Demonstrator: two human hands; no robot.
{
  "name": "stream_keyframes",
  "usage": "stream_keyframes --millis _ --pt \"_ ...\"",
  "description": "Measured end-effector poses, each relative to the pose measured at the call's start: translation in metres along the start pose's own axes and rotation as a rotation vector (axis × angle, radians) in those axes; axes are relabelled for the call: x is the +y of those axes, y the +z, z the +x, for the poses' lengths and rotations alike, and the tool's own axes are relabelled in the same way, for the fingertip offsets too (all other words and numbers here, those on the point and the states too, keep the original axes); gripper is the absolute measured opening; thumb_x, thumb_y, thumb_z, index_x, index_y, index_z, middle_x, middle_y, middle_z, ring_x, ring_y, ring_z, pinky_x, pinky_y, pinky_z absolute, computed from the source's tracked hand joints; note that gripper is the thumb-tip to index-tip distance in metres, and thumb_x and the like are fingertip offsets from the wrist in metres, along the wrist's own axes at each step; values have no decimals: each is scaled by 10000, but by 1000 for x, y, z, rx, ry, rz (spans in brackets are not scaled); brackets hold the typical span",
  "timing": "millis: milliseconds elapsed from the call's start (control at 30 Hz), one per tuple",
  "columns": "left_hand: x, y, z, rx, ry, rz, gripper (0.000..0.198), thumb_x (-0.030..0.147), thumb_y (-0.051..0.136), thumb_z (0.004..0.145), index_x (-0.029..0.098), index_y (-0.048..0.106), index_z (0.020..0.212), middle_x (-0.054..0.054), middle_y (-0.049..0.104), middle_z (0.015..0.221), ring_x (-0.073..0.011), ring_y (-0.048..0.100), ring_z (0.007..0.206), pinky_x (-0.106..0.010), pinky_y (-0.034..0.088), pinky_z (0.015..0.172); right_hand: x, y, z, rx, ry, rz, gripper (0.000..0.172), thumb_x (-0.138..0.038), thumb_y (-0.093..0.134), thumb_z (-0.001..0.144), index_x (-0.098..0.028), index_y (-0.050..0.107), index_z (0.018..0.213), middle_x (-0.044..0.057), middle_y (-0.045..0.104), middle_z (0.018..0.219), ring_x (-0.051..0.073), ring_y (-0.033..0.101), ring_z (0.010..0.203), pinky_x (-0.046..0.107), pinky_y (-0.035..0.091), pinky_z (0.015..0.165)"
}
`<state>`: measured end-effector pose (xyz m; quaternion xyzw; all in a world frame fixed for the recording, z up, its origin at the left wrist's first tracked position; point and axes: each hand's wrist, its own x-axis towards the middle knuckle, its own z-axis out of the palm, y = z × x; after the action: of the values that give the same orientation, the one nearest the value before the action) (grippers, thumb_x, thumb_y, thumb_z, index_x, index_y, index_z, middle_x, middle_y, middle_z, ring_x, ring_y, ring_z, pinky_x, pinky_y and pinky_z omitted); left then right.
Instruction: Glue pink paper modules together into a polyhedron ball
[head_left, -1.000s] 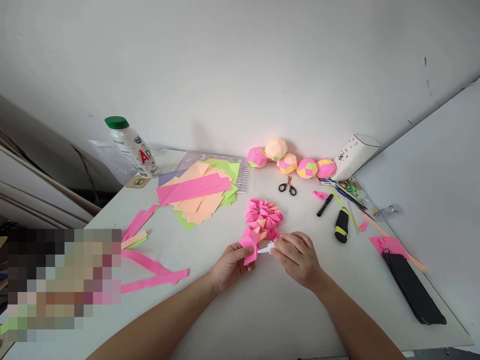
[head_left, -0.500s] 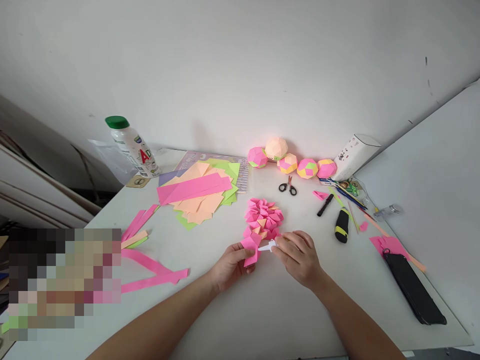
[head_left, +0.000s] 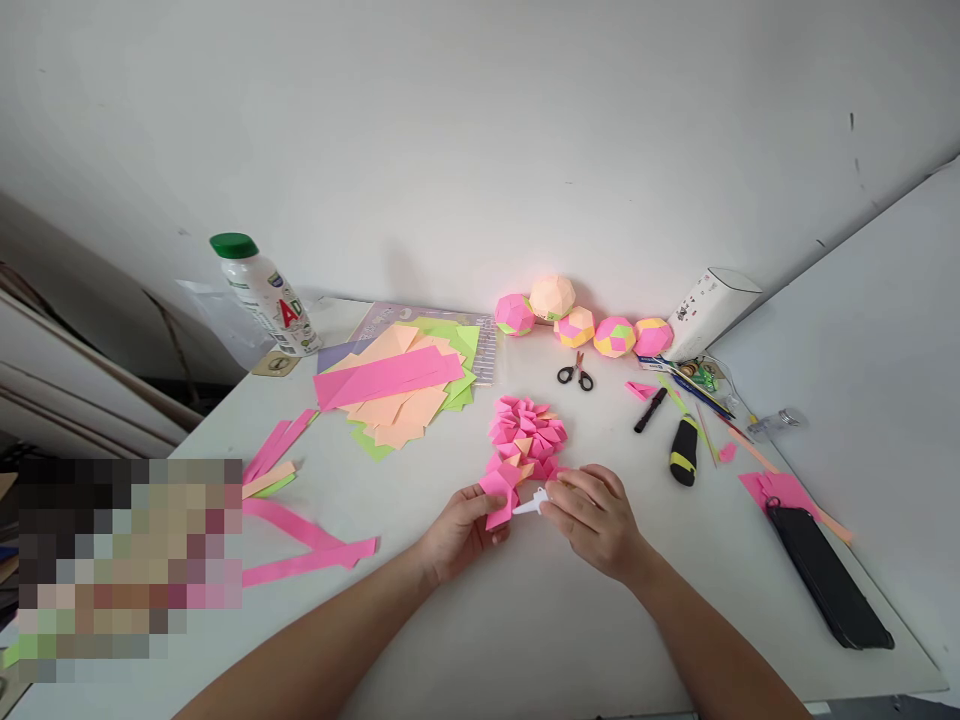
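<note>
Between the thumb and fingers of my left hand (head_left: 461, 532) is a folded pink paper piece (head_left: 498, 496). My right hand (head_left: 596, 520) is closed round a small bottle with a white pointed nozzle (head_left: 531, 502), apparently glue; its body is mostly hidden by the fingers. The nozzle tip points left, right by the paper's lower right edge; whether it touches, I cannot tell. Just beyond both hands lies a heap of folded pink paper units (head_left: 528, 425), a few peach ones among them.
Paper sheets (head_left: 390, 385) are piled at back left, near a white bottle (head_left: 266, 300). Paper balls (head_left: 615, 337) line the wall, with scissors (head_left: 576, 374) before them. Rightward lie a cutter (head_left: 683, 450), a black marker (head_left: 650, 410) and a black phone-like case (head_left: 829, 575). Pink strips (head_left: 315, 555) lie left.
The nozzle has shifted slightly down and left along the pink paper, tilting more. The paper in my left hand has turned a little; both hands keep their hold.
</note>
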<state>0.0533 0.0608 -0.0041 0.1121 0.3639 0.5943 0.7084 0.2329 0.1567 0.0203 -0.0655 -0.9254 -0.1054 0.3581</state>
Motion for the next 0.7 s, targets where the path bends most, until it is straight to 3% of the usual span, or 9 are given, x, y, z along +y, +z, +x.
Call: stream_keyframes --millis 200,367,533,700 --pt "-1 -4 0 -36 1 -33 79 182 656 693 130 625 744 -19 548 703 -98 440 576 -231 343 502 0 -1 3 17 53 195 321 25 551 759 -243 600 929 -8 699 878 164 613 943 354 497 817" --pt "-1 -6 1 -77 9 -63 47 178 590 673 137 584 653 10 461 578 -90 360 505 -248 330 504 8 1 1 76 282 329 396 -34 520 762 -231 559 1104 71 665 974 211 621 911 379 535 759" --pt "0 -8 1 -97 -9 -120 39 167 559 635 136 576 652 2 455 593 -94 336 510 -252 326 508 28 13 -16 49 605 91 334 -146 526 788 -184 533 1120 111 651 984 245 629 889 385 540 737" --pt "2 -7 0 -117 -30 -125 92 176 554 613 120 597 672 -14 461 616 -98 344 523 -253 329 515 48 24 -34 -121 668 -192 320 -143 482 755 -144 543 1069 130 652 885 277 619 786 359 503 573"
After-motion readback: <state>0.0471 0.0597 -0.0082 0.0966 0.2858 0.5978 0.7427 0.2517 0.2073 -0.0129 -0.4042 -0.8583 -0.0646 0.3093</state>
